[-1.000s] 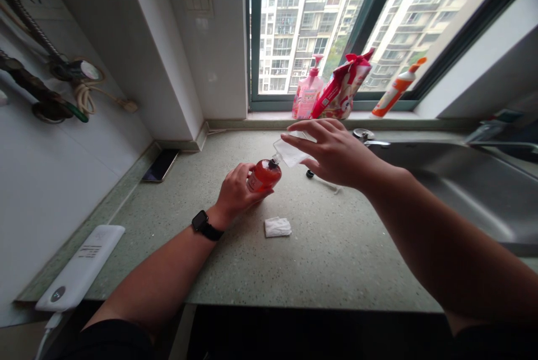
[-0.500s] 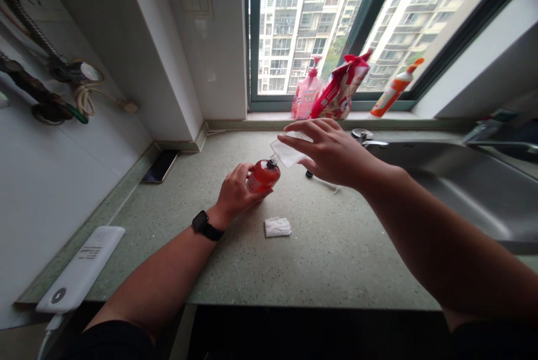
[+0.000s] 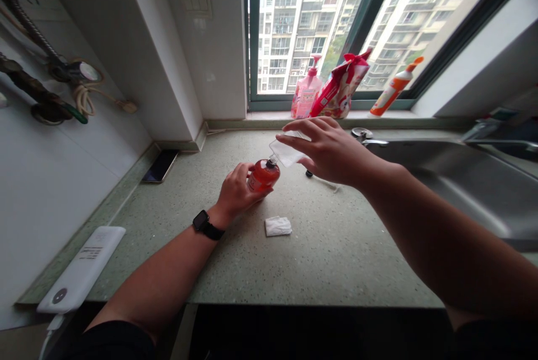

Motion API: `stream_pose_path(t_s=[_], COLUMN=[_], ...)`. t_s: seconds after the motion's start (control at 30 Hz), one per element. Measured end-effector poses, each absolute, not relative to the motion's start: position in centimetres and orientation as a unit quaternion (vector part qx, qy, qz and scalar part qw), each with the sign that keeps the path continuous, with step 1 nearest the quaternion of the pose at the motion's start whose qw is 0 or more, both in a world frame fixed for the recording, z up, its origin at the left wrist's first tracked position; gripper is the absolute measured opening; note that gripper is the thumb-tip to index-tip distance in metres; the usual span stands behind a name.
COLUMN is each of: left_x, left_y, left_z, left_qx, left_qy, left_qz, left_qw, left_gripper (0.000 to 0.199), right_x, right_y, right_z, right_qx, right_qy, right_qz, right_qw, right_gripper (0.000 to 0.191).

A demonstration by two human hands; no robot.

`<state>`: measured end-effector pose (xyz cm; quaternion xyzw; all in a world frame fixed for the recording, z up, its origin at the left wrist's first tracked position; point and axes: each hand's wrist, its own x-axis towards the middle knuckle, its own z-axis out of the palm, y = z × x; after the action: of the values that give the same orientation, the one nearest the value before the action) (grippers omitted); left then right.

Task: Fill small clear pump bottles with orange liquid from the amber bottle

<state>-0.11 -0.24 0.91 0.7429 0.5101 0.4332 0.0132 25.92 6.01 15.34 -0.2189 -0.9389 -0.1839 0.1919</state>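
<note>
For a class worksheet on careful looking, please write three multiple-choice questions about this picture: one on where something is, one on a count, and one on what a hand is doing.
1. Where does the folded white tissue lie?
A. In the steel sink
B. On the speckled countertop
C. On the phone

2. How many containers stand on the windowsill?
A. Two
B. Three
C. Five

3. What is the right hand doing with the clear plastic pouch?
A. Holding it up at the neck of the red bottle
B. Pressing it flat on the counter
C. Lowering it into the sink

Answers:
1. B, it lies on the counter, apart from both hands.
2. B, a pink pump bottle, a red bag and an orange-capped bottle.
3. A, its spout meets the bottle in the left hand.
</note>
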Motion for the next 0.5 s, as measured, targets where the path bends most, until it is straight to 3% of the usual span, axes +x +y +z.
stream_pose_path(t_s=[0.5], left_x=[-0.16], left_y=[-0.07], left_z=[0.61], left_qx=[0.742], left_qy=[0.508], left_qz=[0.436], left_qw=[0.021], left_gripper=[0.064], right_x=[25.42], right_y=[5.85], right_z=[15.95], right_qx=[-0.218], right_qy=[-0.939], right_qz=[-0.207], right_qw=[0.168], right_gripper=[0.065])
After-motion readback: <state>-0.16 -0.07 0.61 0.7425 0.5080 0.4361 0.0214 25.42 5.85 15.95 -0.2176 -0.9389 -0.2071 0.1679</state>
